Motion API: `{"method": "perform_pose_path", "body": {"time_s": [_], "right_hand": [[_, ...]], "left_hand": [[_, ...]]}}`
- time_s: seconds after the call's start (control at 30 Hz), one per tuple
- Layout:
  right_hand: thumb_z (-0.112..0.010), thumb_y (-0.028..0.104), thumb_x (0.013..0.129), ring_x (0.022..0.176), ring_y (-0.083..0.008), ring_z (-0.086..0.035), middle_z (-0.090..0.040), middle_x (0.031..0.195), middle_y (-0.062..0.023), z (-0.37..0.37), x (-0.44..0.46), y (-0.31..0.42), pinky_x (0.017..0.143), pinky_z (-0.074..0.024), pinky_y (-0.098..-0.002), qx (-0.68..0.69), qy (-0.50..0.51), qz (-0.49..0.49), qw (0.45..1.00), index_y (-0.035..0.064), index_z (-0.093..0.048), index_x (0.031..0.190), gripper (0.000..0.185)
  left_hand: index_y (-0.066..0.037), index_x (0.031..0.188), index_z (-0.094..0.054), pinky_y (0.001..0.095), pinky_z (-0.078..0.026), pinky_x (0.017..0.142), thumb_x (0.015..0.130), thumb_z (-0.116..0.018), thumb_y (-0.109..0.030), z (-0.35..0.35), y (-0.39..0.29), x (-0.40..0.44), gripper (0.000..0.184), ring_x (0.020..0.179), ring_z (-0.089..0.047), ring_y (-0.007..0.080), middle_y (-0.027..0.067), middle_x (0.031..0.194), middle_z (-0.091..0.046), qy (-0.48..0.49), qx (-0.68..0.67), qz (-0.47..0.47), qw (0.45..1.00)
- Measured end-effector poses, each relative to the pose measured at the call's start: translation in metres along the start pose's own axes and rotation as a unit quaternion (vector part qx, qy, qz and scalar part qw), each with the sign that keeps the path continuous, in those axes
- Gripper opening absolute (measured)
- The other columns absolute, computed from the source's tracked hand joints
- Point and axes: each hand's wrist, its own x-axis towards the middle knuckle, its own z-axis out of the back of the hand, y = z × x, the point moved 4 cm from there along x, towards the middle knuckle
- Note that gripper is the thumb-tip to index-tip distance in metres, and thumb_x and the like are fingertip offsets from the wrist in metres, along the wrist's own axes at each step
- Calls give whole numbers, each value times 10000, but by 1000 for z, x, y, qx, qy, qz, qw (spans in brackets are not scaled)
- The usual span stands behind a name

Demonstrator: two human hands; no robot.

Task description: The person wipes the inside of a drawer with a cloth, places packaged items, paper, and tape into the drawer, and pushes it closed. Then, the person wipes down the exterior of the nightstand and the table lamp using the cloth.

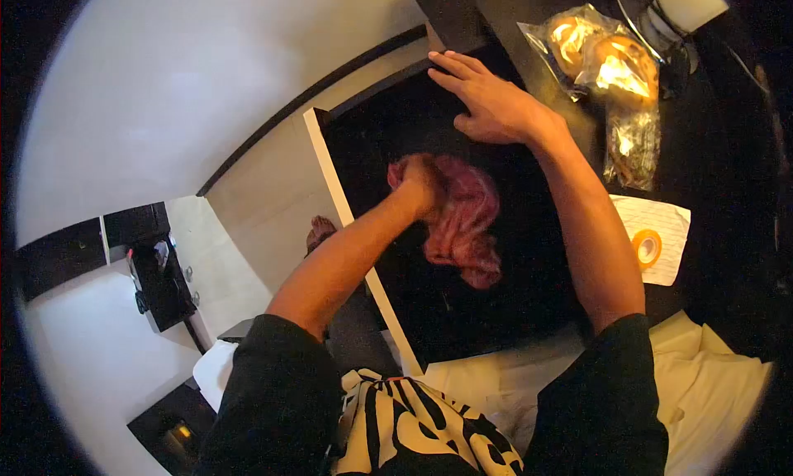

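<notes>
A crumpled reddish cloth (464, 220) lies on a black surface (363, 158) with a pale front edge. My left hand (423, 187) is closed on the upper left part of the cloth, its fingers partly blurred and hidden by the folds. Farther up, my right hand (487, 100) rests near the far edge of the black surface, fingers stretched out and thumb apart, holding nothing.
To the right are clear plastic packages (611, 67), a white container (692, 5), and a lined paper (673, 220) with a roll of orange tape (647, 247) on it. Pale fabric (702, 385) lies at the lower right. A foot (319, 231) shows below the surface's pale edge.
</notes>
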Motion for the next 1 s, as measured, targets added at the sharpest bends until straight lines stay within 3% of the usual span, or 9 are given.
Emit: {"method": "perform_pose_path", "body": {"time_s": [0.07, 0.23, 0.37, 0.47, 0.57, 0.73, 0.8, 0.9, 1.0], "right_hand": [[-612, 63, 701, 1427, -318, -196, -233, 1539, -141, 1, 1, 2, 1155, -255, -392, 7, -11, 8, 1000, -12, -384, 1397, 737], [-595, 42, 709, 1419, -310, -218, -260, 1529, -133, 1, -3, 0, 1152, -267, -384, -4, -24, 11, 1000, -20, -398, 1386, 708], [-606, 151, 727, 1415, -295, -227, -270, 1524, -122, -2, -2, -4, 1049, -404, -481, -26, -42, 31, 998, -7, -430, 1365, 680], [-610, 153, 728, 1417, -294, -224, -269, 1525, -119, -2, -3, -5, 1046, -405, -491, -26, -39, 28, 999, -5, -427, 1367, 683], [-609, 119, 724, 1419, -294, -219, -264, 1527, -122, -1, -3, -2, 1081, -357, -459, -14, -32, 22, 999, -9, -412, 1377, 693], [-602, 49, 722, 1423, -297, -210, -255, 1530, -131, 2, -2, 1, 1156, -259, -382, 1, -17, 10, 1000, -19, -383, 1395, 711], [-601, 48, 725, 1423, -298, -209, -256, 1529, -131, 2, -4, -1, 1156, -258, -381, 0, -16, 7, 1000, -18, -382, 1396, 709], [-605, 151, 749, 1413, -295, -232, -276, 1521, -120, -1, -2, -3, 1048, -404, -481, -21, -39, 26, 999, -13, -425, 1364, 662], [-602, 88, 745, 1419, -302, -215, -267, 1524, -132, 3, -3, -2, 1121, -303, -415, -6, -28, 12, 1000, -17, -395, 1386, 682]], "left_hand": [[-178, 988, -723, 475, -511, 708, 716, -669, -494, -20, -27, -3, 421, 951, -636, 246, 44, 985, -690, 55, 142, -29, 988], [-105, 1099, -692, 551, -505, 744, 777, -654, -308, -24, -111, -28, 382, 948, -634, 329, 104, 1106, -671, 209, 172, -96, 958], [-115, 1049, -708, 507, -526, 668, 762, -642, -346, -79, -161, -3, 375, 886, -656, 301, 113, 1068, -681, 251, 294, 11, 922], [-120, 1024, -716, 484, -537, 630, 754, -636, -365, -125, -163, 23, 374, 856, -666, 286, 117, 1049, -686, 269, 352, 63, 894], [-103, 1025, -713, 465, -540, 620, 778, -603, -394, -158, -159, 43, 397, 855, -673, 254, 131, 1049, -687, 277, 177, -129, 936], [-95, 1014, -716, 453, -531, 667, 797, -583, -405, -120, -145, 33, 402, 852, -672, 257, 129, 1031, -692, 194, -63, -97, 974], [-98, 1089, -687, 446, -507, 763, 835, -536, -419, -133, -147, 42, 436, 933, -654, 272, 136, 1098, -671, 253, -125, -143, 948], [-108, 1196, -624, 435, -471, 849, 872, -482, -434, -140, -141, 34, 481, 1023, -621, 282, 140, 1179, -635, 299, -233, -171, 909], [-124, 1335, -525, 418, -425, 926, 907, -421, -449, -133, -135, 27, 547, 1124, -572, 287, 138, 1275, -585, 315, -377, -180, 852]]}}
